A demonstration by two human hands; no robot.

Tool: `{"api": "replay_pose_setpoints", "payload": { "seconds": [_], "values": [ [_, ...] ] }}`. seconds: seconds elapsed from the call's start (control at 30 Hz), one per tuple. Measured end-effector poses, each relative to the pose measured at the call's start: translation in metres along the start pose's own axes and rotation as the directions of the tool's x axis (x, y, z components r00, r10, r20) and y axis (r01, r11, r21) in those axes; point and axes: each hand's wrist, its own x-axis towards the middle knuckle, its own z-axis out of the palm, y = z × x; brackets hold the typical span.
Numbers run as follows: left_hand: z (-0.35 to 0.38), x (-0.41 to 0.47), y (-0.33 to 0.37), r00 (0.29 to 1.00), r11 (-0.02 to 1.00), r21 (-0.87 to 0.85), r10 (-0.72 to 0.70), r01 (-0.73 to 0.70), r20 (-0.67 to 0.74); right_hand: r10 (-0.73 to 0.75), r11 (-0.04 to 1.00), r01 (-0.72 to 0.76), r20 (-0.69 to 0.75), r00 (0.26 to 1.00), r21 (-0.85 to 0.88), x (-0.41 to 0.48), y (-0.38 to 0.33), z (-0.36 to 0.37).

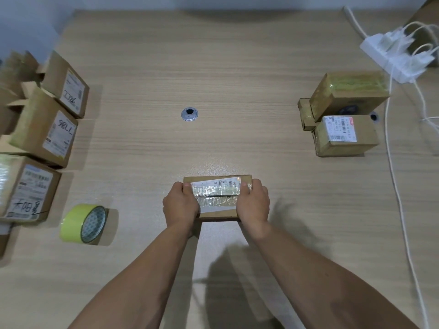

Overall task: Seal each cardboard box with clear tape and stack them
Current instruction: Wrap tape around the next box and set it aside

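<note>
A small cardboard box [217, 198] with a white label and clear tape across its top sits on the table in front of me. My left hand [181, 206] grips its left end, thumb on top. Its right end is gripped the same way by my right hand [253, 205]. A yellowish roll of tape [83, 224] stands on its edge at the lower left, apart from both hands. At the right, a taped box [349, 93] lies on top of two other boxes [344, 136].
Several labelled cardboard boxes [47, 136] line the table's left edge. A white power strip [394, 60] with plugs and cables [401, 198] runs down the right side. A round metal grommet [189, 113] is set in the wooden table [213, 67] at the centre.
</note>
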Motion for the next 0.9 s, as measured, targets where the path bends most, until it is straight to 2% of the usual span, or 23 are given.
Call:
{"api": "replay_pose_setpoints", "payload": {
  "seconds": [0.13,0.3,0.53,0.63,0.77,0.9],
  "values": [
    [-0.003,-0.004,-0.002,1.000,0.999,-0.053,-0.009,0.010,0.016,0.014,0.998,-0.016,0.027,1.000,0.057,-0.005,0.007,-0.004],
    [-0.005,-0.027,-0.013,0.977,0.980,-0.196,0.062,-0.021,0.204,0.009,0.992,-0.025,0.128,0.992,0.122,-0.024,0.019,0.000],
    [-0.006,-0.023,-0.025,0.972,0.980,-0.191,0.100,-0.059,0.214,-0.023,0.987,0.011,0.074,0.997,0.159,-0.022,0.024,0.001],
    [-0.007,-0.018,-0.031,0.969,0.975,-0.210,0.118,-0.071,0.218,-0.079,0.984,0.067,0.072,0.994,0.163,-0.022,0.026,-0.009],
    [-0.008,-0.015,-0.032,0.968,0.942,-0.332,0.048,0.038,0.247,-0.096,0.981,0.080,0.085,0.992,0.174,-0.015,0.031,-0.014],
    [-0.010,-0.016,-0.029,0.953,0.860,-0.471,-0.052,0.195,0.300,-0.061,0.978,0.033,0.128,0.990,0.207,-0.015,0.028,-0.023]
  ]
}}
